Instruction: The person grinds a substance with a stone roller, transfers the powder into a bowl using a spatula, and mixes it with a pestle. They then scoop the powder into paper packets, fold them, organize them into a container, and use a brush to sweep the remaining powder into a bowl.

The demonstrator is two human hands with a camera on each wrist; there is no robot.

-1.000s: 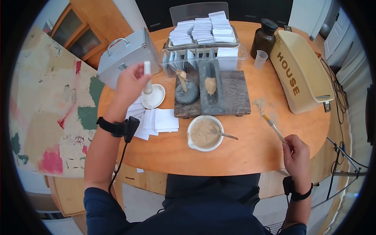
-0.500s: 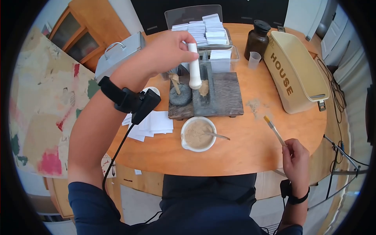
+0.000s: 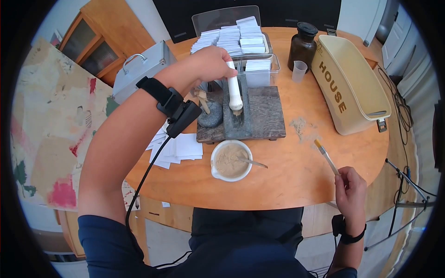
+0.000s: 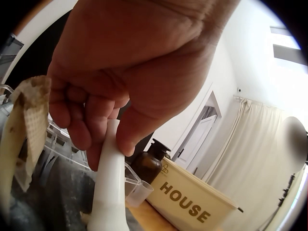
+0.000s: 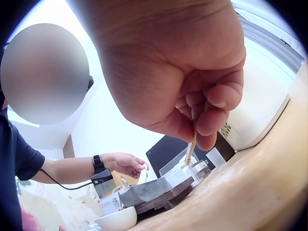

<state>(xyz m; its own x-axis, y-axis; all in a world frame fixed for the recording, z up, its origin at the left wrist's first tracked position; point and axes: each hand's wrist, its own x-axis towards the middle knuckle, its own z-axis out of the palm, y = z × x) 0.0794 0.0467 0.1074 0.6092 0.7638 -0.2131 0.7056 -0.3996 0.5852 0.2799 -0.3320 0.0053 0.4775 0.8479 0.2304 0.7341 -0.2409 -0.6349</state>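
My left hand [image 3: 214, 64] pinches the top of a white pestle [image 3: 234, 90] between thumb and fingers. The pestle's rounded end is down in a dark stone trough [image 3: 236, 129], over a small heap of tan powder that it mostly hides. Under the trough lies a dark wooden board [image 3: 267, 111], with a round stone [image 3: 210, 116] with an upright handle at its left. To the right, my right hand [image 3: 350, 191] grips a flat brush [image 3: 329, 159], yellow bristles pointing away. A white bowl [image 3: 213, 170] of tan powder, a thin handle [image 3: 256, 163] leaning out, stands in front of the board.
White paper slips [image 3: 189, 146] lie left of the bowl, spilled powder [image 3: 299, 127] right of the board. Behind are clear boxes of packets [image 3: 252, 39], a brown bottle [image 3: 302, 48], a plastic cup [image 3: 299, 70], a cream bin [image 3: 333, 92] and a silver case [image 3: 157, 58].
My left hand has carried the pestle from over the small white dish at the left rightward to the trough, then lowered it a little. The right hand with the brush has hardly moved.
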